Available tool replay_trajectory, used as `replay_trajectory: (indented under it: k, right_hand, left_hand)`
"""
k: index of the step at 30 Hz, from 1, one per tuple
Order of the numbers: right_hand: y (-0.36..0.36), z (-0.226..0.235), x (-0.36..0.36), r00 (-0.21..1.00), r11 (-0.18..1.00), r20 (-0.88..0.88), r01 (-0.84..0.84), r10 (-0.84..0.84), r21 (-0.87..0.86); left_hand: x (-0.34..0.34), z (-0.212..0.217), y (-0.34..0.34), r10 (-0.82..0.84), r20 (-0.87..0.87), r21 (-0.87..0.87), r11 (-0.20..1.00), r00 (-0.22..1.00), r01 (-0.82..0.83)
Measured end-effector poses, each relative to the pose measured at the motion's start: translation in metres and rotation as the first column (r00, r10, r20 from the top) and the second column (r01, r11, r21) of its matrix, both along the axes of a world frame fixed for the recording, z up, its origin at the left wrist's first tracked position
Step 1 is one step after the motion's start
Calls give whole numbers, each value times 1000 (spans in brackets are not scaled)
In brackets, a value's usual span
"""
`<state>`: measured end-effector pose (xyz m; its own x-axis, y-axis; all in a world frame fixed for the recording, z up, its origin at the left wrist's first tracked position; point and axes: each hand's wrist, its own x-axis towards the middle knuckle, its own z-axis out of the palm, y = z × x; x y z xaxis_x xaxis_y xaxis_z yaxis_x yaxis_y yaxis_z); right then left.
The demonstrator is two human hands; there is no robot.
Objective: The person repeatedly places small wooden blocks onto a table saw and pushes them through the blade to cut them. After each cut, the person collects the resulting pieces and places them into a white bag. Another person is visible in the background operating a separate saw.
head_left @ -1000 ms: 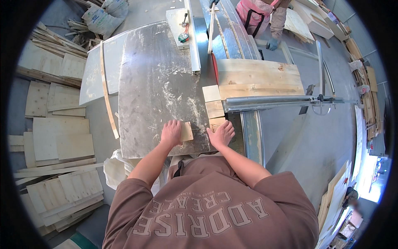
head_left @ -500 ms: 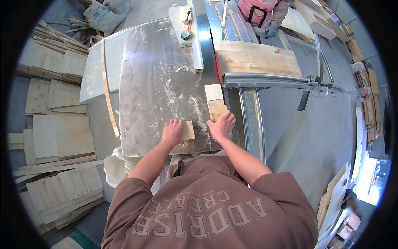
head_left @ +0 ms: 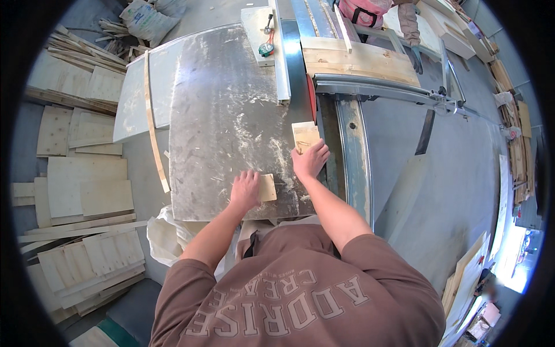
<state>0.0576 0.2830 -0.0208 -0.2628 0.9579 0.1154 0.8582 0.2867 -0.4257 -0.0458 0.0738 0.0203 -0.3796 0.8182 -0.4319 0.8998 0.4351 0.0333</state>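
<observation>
My left hand (head_left: 246, 188) is closed on a small flat wood block (head_left: 267, 188) near the front edge of the grey metal saw table (head_left: 202, 115). Farther right, my right hand (head_left: 311, 159) grips another pale wood block (head_left: 306, 136) from its near end. This block lies beside the table's right edge, just short of a red strip (head_left: 312, 98) along the slot. Sawdust and chips are scattered between my hands and up the table.
A metal fence (head_left: 282, 63) stands ahead; behind it a board carries a green-and-red tape measure (head_left: 266, 50). At far right, a wide wooden panel (head_left: 361, 62) rests against a crossbar (head_left: 376, 87). A co-worker's gloved hand (head_left: 417, 60) hangs nearby. Wood offcuts (head_left: 87, 188) lie left.
The wide panel and crossbar have slid away from me. Two pale pieces lay end to end by my right hand; now I see one. The co-worker's gloved hand has shifted right.
</observation>
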Motion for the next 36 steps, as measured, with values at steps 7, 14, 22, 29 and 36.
replay_trajectory:
  k: [7, 14, 22, 29, 36]
  right_hand:
    - [28, -23, -27, 994, 995, 110, 31, -21, -90]
    - [-13, 11, 5, 975, 968, -120, -205, 189, -144]
    - [-49, 66, 45, 450, 429, -229, -893, 863, -135]
    - [-60, 55, 24, 284, 266, -98, -950, 954, -164]
    - [-80, -15, 45, 660, 384, -737, -724, 145, -573]
  left_hand:
    - [0, 3, 0, 0, 12, 15, 1000, 1000, -1]
    - [0, -9, -6, 57, 92, 24, 998, 994, -59]
    - [4, -33, -79, 373, 681, 250, 690, 630, -679]
    - [24, -46, -66, 218, 961, 34, 520, 171, -854]
    - [41, -38, -55, 259, 957, 46, 318, 134, -947]
